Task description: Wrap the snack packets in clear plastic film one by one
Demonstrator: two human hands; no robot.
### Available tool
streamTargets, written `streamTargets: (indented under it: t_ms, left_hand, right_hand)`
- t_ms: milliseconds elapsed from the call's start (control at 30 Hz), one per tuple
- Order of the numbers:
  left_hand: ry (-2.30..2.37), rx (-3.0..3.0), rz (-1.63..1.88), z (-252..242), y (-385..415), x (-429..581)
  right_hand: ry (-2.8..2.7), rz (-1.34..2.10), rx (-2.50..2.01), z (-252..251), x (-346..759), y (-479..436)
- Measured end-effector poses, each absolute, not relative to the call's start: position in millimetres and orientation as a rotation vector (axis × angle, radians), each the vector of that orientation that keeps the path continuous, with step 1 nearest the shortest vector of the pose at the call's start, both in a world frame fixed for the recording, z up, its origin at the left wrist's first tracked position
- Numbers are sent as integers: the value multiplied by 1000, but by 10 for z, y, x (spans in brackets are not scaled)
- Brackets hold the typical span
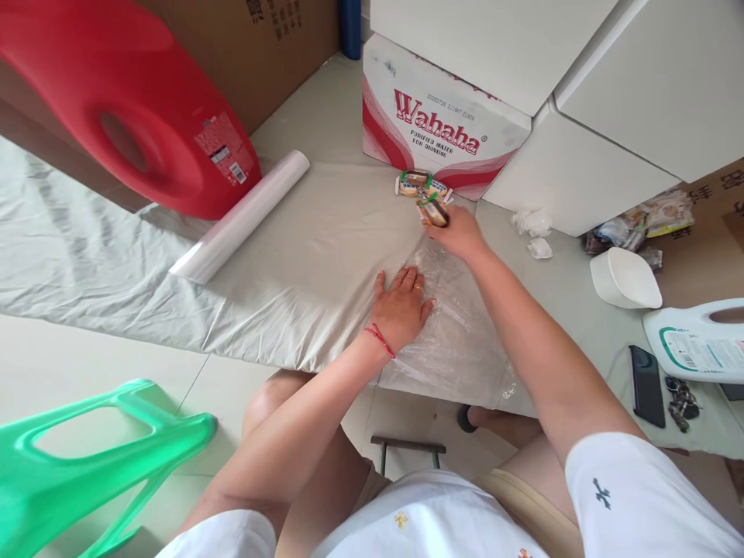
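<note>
My left hand (pixel 401 310) lies flat with fingers spread, pressing on a clear plastic sheet (pixel 459 333) at the cloth's front edge. A ring and a red string bracelet are on it. My right hand (pixel 460 232) reaches farther out, its fingers closed on a small wrapped snack (pixel 435 211) with brown and green print; its fingertips are partly hidden. Just beyond are more small wrapped snacks (pixel 414 184), close against the front of a Wahaha water carton (pixel 442 124).
On the left, a plastic film roll (pixel 244 217) lies beside a red jug (pixel 174 116). A green stool (pixel 116 434) stands on the floor. To the right are crumpled plastic (pixel 532 223), a white bowl (pixel 625 277), a white bottle (pixel 697 341), a phone (pixel 646 387) and keys (pixel 683 404).
</note>
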State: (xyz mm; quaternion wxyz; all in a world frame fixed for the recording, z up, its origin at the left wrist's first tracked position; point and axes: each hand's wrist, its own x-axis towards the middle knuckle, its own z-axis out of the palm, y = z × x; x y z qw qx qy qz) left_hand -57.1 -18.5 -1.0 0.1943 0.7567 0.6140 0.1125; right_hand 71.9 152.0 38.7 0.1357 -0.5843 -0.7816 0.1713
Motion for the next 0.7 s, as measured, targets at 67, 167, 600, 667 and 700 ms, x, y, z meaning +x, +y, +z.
streamTargets:
  t_ms: [67, 167, 600, 667, 700]
  left_hand:
    - [1702, 2104, 310, 20, -168, -584]
    - [1686, 2054, 310, 78, -129, -621]
    - [1747, 1999, 357, 56, -28, -651]
    - [1752, 1986, 390, 46, -21, -657]
    - [1751, 1979, 413, 39, -18, -665]
  right_hand:
    - [-2269, 461, -1664, 498, 1111, 1272]
    - [-2343, 578, -1583, 574, 1611, 821]
    - [-2526, 579, -1662, 289, 1581, -15]
    - [-2540, 574, -1738, 225, 1546, -1]
    - [-2532, 574, -1741, 211, 1556, -4]
